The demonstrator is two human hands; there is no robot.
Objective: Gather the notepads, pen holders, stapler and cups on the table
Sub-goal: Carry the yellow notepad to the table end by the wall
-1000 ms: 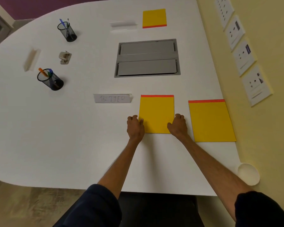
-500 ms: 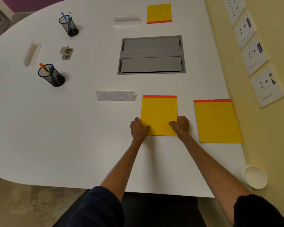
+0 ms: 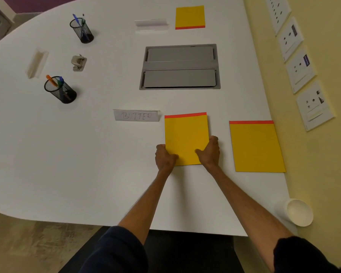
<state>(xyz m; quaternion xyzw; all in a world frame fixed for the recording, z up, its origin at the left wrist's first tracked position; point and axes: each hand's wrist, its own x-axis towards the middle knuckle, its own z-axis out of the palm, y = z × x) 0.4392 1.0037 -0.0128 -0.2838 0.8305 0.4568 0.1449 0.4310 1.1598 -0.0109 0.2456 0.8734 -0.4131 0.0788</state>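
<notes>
Both hands, left hand (image 3: 164, 157) and right hand (image 3: 210, 151), grip the near notepad (image 3: 186, 137) by its side edges, mid-table next to the second notepad (image 3: 255, 146). Risk as I see it: it's thin (looks floppy), so lifting could bend it, or a sideways slide could bump that neighbour.

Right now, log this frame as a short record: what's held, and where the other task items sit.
held: middle notepad
left hand: grips its left edge
right hand: grips its right edge
loose notepads: right notepad, far notepad
pen holders: near pen holder, far pen holder, upright, left
stapler: between them
cup: table's near right corner
</notes>
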